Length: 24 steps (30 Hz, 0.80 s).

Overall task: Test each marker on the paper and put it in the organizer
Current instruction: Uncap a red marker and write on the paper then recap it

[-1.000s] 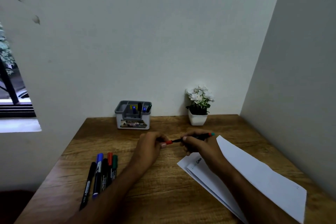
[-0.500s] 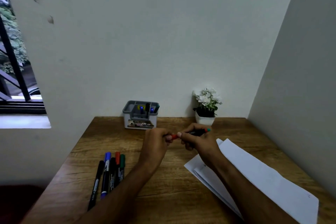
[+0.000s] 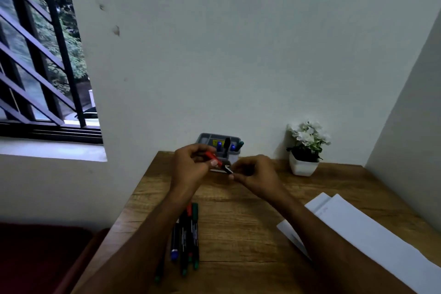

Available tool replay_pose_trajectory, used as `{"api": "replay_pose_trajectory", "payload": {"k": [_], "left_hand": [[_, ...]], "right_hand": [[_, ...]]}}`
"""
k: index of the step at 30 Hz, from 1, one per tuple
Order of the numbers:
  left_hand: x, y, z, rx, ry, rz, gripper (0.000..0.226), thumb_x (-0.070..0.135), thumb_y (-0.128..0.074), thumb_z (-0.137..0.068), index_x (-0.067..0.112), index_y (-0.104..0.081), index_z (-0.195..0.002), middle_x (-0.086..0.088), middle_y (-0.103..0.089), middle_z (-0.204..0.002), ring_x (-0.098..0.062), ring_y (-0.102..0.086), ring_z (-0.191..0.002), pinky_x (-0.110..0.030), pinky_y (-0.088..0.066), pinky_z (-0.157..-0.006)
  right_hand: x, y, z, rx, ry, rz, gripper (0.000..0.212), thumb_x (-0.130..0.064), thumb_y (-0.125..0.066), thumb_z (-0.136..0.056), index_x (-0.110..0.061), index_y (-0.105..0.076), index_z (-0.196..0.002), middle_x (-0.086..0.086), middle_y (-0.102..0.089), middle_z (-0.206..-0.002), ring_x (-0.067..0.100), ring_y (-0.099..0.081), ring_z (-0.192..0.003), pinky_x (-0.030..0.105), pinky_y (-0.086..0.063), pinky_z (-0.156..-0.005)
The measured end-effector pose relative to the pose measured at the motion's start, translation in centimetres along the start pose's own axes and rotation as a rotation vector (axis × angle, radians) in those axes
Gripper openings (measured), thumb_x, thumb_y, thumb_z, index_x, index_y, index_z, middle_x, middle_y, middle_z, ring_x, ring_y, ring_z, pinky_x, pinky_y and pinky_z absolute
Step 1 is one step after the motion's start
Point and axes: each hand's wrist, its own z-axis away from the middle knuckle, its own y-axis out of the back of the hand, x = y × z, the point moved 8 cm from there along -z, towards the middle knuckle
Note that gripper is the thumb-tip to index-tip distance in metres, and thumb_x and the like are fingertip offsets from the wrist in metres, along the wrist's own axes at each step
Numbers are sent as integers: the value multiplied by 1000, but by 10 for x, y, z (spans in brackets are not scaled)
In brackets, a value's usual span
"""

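Holding a red-capped marker at centre frame, I have my left hand curled round its cap end and my right hand pinching toward its dark barrel end, though I cannot tell whether those fingertips actually touch it. It hangs above the desk, just in front of the grey organizer against the wall. Four markers look filed there already. A row of untested markers lies lower centre, partly under my left forearm. The paper sits lower right, well apart from my hands. I judge we're mid-task: this one pending, several left.
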Motion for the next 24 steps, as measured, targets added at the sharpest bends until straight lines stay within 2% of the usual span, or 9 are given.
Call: {"api": "replay_pose_trajectory", "payload": {"k": [2, 7, 10, 13, 16, 19, 21, 24], "left_hand": [[-1, 6, -3, 64, -17, 12, 25, -1, -77, -75, 10, -75, -98, 1, -74, -90, -4, -70, -81, -14, -55, -70], [7, 21, -17, 220, -150, -102, 24, 8, -78, -79, 16, -76, -101, 13, -71, -87, 13, -63, -77, -1, -46, -67], [15, 31, -32, 302, -254, -195, 20, 8, -75, -81, 16, -77, -100, 8, -74, -95, 4, -66, -84, -1, -45, -73], [14, 36, -48, 344, -284, -228, 22, 9, -74, -82, 13, -76, -104, 4, -75, -100, -3, -67, -92, -6, -48, -80], [10, 34, -61, 353, -299, -252, 22, 8, -74, -83, 11, -75, -105, 0, -75, -101, -9, -69, -94, -21, -54, -85], [1, 25, -70, 320, -295, -296, 21, 5, -72, -84, 8, -75, -105, -5, -75, -100, -15, -69, -94, -30, -57, -87], [-7, 20, -73, 292, -278, -337, 21, 6, -71, -84, 8, -75, -105, -7, -75, -100, -18, -70, -94, -32, -57, -86], [-21, 13, -74, 237, -215, -369, 17, 7, -69, -86, 8, -75, -102, -7, -75, -97, -15, -68, -87, -25, -55, -77]], "right_hand": [[-21, -7, -10, 67, 63, 115, 22, -21, -83, -83, -19, -80, -105, -6, -79, -96, 1, -71, -82, 18, -56, -75], [-64, -26, -35, 153, 180, 231, 17, -19, -75, -89, -16, -80, -105, 2, -79, -100, 13, -72, -87, 26, -58, -78], [-69, -33, -47, 175, 152, 189, 25, -14, -71, -93, -14, -77, -117, 5, -77, -113, 17, -73, -100, 31, -59, -91], [-66, -40, -49, 162, 155, 193, 23, -12, -68, -94, -13, -77, -115, 5, -77, -111, 16, -72, -99, 29, -59, -92], [-60, -42, -45, 164, 157, 216, 22, -13, -68, -94, -14, -77, -114, 3, -78, -111, 14, -71, -99, 17, -52, -87], [-53, -43, -42, 159, 147, 223, 20, -14, -70, -93, -14, -78, -112, 2, -78, -110, 13, -72, -97, 18, -54, -87], [-49, -45, -41, 143, 137, 222, 22, -14, -70, -93, -13, -77, -114, 2, -77, -112, 12, -71, -101, 16, -53, -90], [-42, -50, -38, 103, 104, 208, 26, -14, -69, -94, -13, -74, -119, 2, -75, -120, 12, -69, -110, 12, -46, -91]]}}
